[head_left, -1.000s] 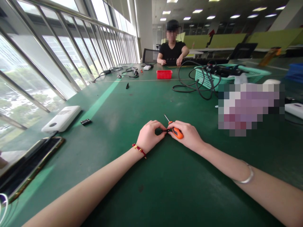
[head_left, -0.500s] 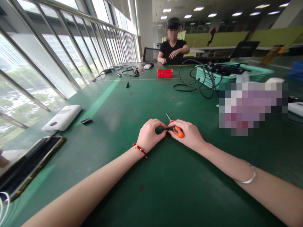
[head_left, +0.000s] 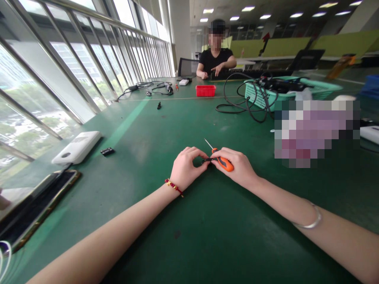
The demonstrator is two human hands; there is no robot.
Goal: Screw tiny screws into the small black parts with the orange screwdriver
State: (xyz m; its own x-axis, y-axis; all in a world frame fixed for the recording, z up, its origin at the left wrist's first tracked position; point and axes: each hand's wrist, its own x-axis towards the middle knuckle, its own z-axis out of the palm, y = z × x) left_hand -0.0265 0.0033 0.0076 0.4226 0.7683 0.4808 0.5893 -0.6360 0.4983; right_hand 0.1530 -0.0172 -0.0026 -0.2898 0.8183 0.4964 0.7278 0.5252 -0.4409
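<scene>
My left hand [head_left: 185,167] and my right hand [head_left: 237,167] meet on the green table [head_left: 207,236], fingertips pinching a small black part [head_left: 206,160] between them. An orange-handled screwdriver [head_left: 222,161] lies in my right hand too, its thin metal shaft pointing away to the upper left. Most of the black part is hidden by my fingers. A red bead bracelet circles my left wrist and a silver bangle my right forearm.
A white box-shaped device [head_left: 77,147], a small black piece [head_left: 107,151] and a phone [head_left: 35,205] lie at the left by the windows. Farther off stand a red tray [head_left: 205,90] and a teal basket [head_left: 266,94] with black cables. A person [head_left: 216,59] sits at the far end.
Both hands have stayed together on the small part. The screwdriver has tilted slightly, its handle end shifting a little to the right. The person at the far end has moved a hand.
</scene>
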